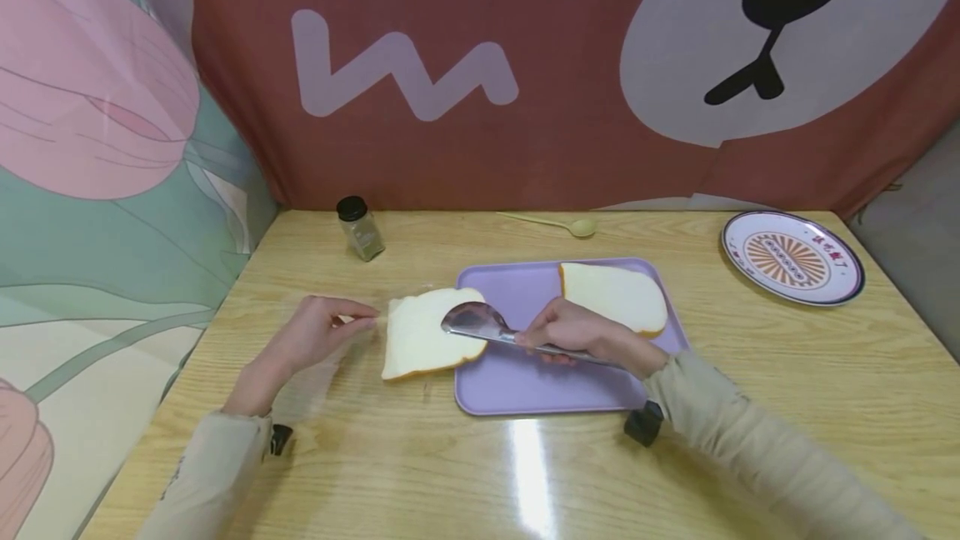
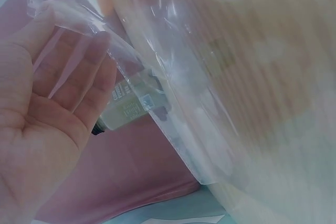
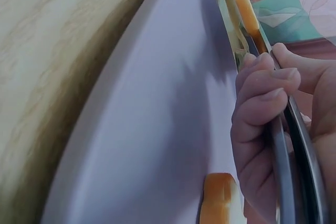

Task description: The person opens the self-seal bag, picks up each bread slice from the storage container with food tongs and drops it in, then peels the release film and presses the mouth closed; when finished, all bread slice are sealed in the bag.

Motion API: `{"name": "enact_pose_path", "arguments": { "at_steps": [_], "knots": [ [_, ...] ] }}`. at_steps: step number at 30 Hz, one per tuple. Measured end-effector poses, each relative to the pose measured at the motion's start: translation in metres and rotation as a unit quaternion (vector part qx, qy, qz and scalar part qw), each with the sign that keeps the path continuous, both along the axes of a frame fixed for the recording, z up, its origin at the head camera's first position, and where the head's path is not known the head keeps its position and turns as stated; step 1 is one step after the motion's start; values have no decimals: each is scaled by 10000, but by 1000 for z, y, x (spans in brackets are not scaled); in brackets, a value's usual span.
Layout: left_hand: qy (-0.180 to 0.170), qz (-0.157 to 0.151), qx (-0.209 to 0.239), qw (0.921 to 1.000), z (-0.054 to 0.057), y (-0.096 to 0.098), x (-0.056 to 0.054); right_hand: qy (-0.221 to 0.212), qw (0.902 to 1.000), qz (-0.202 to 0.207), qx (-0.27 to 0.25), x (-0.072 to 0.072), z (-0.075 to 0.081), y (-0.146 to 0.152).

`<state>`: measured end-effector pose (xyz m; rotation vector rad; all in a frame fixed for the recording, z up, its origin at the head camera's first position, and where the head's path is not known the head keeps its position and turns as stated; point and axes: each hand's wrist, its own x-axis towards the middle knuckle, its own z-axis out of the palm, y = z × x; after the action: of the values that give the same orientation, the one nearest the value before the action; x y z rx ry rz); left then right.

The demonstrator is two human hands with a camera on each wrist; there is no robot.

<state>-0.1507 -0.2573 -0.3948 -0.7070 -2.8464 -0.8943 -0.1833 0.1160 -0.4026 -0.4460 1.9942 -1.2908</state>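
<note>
Two slices of bread are in front of us: one (image 1: pixel 416 340) bridges the left edge of the purple tray (image 1: pixel 495 394), its left part out over the table (image 1: pixel 360 473), and the other (image 1: pixel 615 294) lies flat at the tray's far right. Our right hand (image 1: pixel 566 327) has its fingers wrapped round the metal tongs (image 1: pixel 480 322), whose broad upper end covers the right part of the first slice; the right wrist view shows that slice's crust by the tong arms, but we cannot tell how firmly it is clamped. Our left hand (image 1: pixel 318 332) pinches the edge of a clear bag (image 2: pixel 173 77) between thumb and forefinger, the other fingers loosely bent, just beside the slice's free end. With support at only one end, the slice could sag or swing out of the tongs if our squeeze is light, and too hard a squeeze could dent it. The thin film may also fold inward and snag a corner if our pinch leaves the mouth narrow. A low, tilted move might catch the crust on the tray's rim.
</note>
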Motion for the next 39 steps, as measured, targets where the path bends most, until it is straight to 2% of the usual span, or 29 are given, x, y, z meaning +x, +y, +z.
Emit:
{"name": "enact_pose_path", "arguments": {
  "at_steps": [7,12,19,39],
  "knots": [
    [45,5,-11,10000,-1,3,0,-105,9997,-85,-194,4,-5,-7],
    [-45,44,15,10000,1,6,0,-190,9994,-208,-181,8,-7,-13],
    [8,7,-34,10000,1,8,0,-279,9988,-354,-186,10,-10,-21],
    [136,89,19,9999,4,9,0,-524,9975,-400,-240,12,-9,-30]
  ]
}}
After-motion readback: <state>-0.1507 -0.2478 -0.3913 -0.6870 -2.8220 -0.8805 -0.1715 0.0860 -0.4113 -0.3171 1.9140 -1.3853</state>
